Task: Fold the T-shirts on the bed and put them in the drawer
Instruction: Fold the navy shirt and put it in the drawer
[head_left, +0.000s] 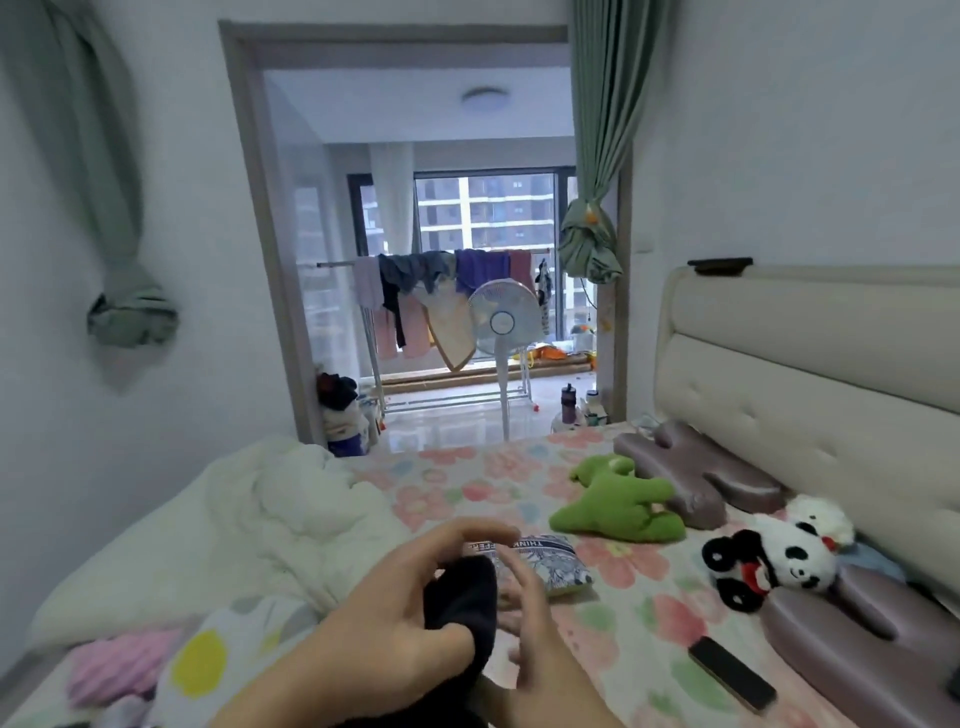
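A dark, nearly black T-shirt (462, 597) hangs bunched between my two hands low in the middle of the view, above the floral bed sheet (623, 571). My left hand (395, 613) grips the cloth with thumb and curled fingers. My right hand (535, 623) is blurred, fingers spread, right beside the cloth; whether it holds the cloth is unclear. A folded blue-white printed garment (545, 561) lies on the sheet just beyond my hands. No drawer is in view.
A white duvet (270, 514) is heaped at the left, with pink and yellow-dotted fabrics (208, 660) near the front. A green plush (618, 499), a panda plush (774, 561), purple pillows (701, 467), a phone (732, 673) and the headboard (810, 374) lie right. A fan (504, 322) stands beyond.
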